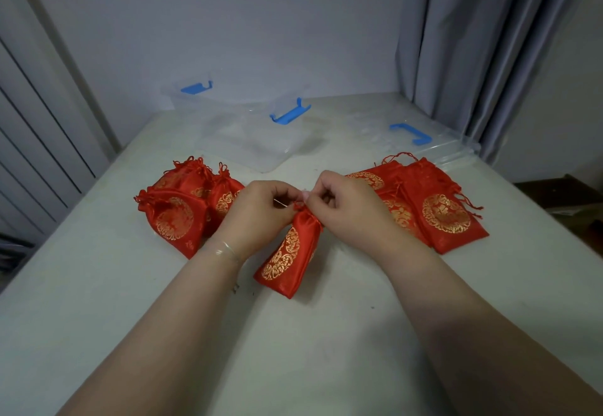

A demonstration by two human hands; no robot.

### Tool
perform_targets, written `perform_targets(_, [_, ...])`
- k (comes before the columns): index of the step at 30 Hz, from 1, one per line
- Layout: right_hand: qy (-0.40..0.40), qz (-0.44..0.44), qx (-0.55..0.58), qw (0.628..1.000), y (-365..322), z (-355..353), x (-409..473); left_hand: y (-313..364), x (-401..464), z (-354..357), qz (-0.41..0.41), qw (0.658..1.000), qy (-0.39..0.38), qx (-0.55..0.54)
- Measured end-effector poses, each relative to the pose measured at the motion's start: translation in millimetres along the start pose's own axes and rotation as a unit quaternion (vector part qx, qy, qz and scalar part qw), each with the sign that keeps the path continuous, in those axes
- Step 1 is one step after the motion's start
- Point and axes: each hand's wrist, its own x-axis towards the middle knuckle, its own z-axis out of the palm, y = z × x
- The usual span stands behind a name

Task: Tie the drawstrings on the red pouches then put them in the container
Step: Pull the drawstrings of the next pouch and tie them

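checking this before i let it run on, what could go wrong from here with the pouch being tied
1. Both hands, left hand and right hand, pinch the drawstrings at the neck of the middle pouch; its body lies free on the table, so a hard pull may drag it.
2. The tied pile sits right beside the left hand and could be nudged.
3. The clear container stands behind both piles, so reaching it may brush the untied pouches.

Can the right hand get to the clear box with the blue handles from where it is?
Probably yes. The right hand is busy pinching the drawstring of the middle pouch, but only bare table lies between it and the open container.
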Motion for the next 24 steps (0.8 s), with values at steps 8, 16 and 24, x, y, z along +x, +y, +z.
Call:
perform_targets(8, [0.033,0.103,0.137,0.985,6,3,6,2,-4,8,0.119,0.983,0.072,0.121])
perform_targets(16, [-0.068,0.091,0.221,0.969,8,-5,7,-4,-3,7,0.212,0.955,0.12,0.168])
perform_targets(24, [-0.096,0.123,0.26,0.953,10,-12,8,-7,-1,7,0.246,0.938,0.126,0.21])
